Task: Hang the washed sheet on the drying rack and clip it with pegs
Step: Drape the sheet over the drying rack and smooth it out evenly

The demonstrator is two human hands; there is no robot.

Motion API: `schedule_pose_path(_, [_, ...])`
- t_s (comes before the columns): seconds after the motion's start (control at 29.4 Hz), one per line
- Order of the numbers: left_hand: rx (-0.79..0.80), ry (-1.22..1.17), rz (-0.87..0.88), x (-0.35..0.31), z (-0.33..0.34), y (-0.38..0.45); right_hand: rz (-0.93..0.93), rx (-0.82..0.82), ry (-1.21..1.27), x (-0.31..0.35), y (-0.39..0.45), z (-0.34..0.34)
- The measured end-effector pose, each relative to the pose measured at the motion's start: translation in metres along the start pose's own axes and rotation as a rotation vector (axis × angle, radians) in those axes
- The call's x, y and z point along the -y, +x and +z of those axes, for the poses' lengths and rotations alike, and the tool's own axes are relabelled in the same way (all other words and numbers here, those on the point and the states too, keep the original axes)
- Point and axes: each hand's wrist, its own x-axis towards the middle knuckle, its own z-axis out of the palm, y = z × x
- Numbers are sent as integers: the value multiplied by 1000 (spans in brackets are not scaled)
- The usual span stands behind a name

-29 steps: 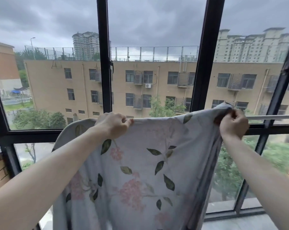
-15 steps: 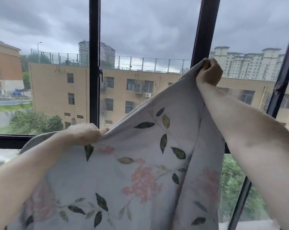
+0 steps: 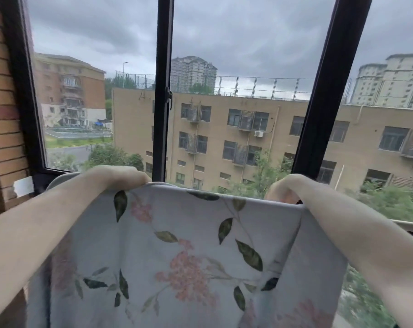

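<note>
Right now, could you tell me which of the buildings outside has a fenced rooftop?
The long tan building directly opposite: wire fencing lines its flat roof, unlike the others.

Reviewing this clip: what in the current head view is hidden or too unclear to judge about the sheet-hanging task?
- Drying rack: only a pale bar shows at the right; the sheet covers the rest.
- Pegs: none in view.
- Fingertips of the left hand and right hand: curled behind the sheet's top edge.
- Sheet's lower end: cut off by the bottom edge.
- Whether the sheet rests on the bar: cannot tell.
</note>
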Motion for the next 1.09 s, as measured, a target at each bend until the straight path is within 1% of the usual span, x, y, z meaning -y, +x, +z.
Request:
schedule_pose_path(0.03, [-6, -19, -8, -5, 0, -6, -21, 110, -99, 2, -1, 4])
schedule_pose_path(0.07, [-16, -11, -29, -9, 0, -5, -29, 148, -117, 5, -5, 11])
schedule_pose_path(0.14, [-39, 87, -50, -9, 1, -4, -106, 33, -220, 13, -8, 13])
schedule_pose_path(0.2, [-73, 191, -98, -22, 4, -8, -138, -8, -347, 11, -9, 11])
schedule_pose_path(0.24, [-114, 229, -90, -25, 2, -8, -115, -23, -389, 16, -7, 10])
schedule_pose_path(0.31, [-233, 279, -14, -43, 8, -13, -121, -53, -411, 18, -5, 11])
schedule_pose_path(0.37, [-338, 165, 153, -68, 24, -19, -160, -93, -408, 26, -6, 10])
schedule_pose_path(0.41, [-342, 95, 240, -86, 37, -23, -176, -122, -377, 28, -9, 11])
schedule_pose_path(0.44, [-305, 45, 324, -108, 51, -29, -193, -160, -351, 29, -8, 12])
schedule_pose_path(0.51, [-212, 45, 444, -138, 78, -37, -225, -190, -303, 31, -8, 15])
schedule_pose_path(0.54, [-194, 66, 470, -148, 92, -39, -239, -187, -288, 32, -8, 17])
schedule_pose_path(0.58, [-219, 118, 489, -160, 104, -40, -256, -203, -260, 27, -10, 20])
schedule_pose_path(0.61, [-289, 173, 505, -166, 111, -39, -289, -239, -231, 27, -13, 21])
schedule_pose_path(0.65, [-362, 214, 513, -170, 117, -37, -318, -299, -166, 24, -17, 21])
schedule_pose_path(0.68, [-415, 230, 515, -171, 120, -34, -368, -377, -43, 22, -26, 19])
schedule_pose_path(0.75, [-438, 231, 495, -171, 121, -29, -514, -575, 251, 14, -53, 21])
schedule_pose_path(0.82, [-410, 231, 503, -171, 119, -26, -679, -889, 559, -3, -93, 40])
schedule_pose_path(0.85, [-414, 235, 500, -168, 118, -24, -753, -1053, 679, -10, -110, 55])
schedule_pose_path(0.88, [-430, 246, 497, -167, 118, -24, -787, -1184, 768, -18, -124, 74])
schedule_pose_path(0.95, [-452, 257, 491, -165, 118, -23, -768, -1326, 868, -29, -141, 119])
schedule_pose_path(1.02, [-454, 264, 482, -166, 120, -22, -696, -1380, 936, -41, -138, 157])
schedule_pose_path(1.09, [-448, 256, 502, -171, 123, -24, -568, -1404, 959, -53, -123, 197])
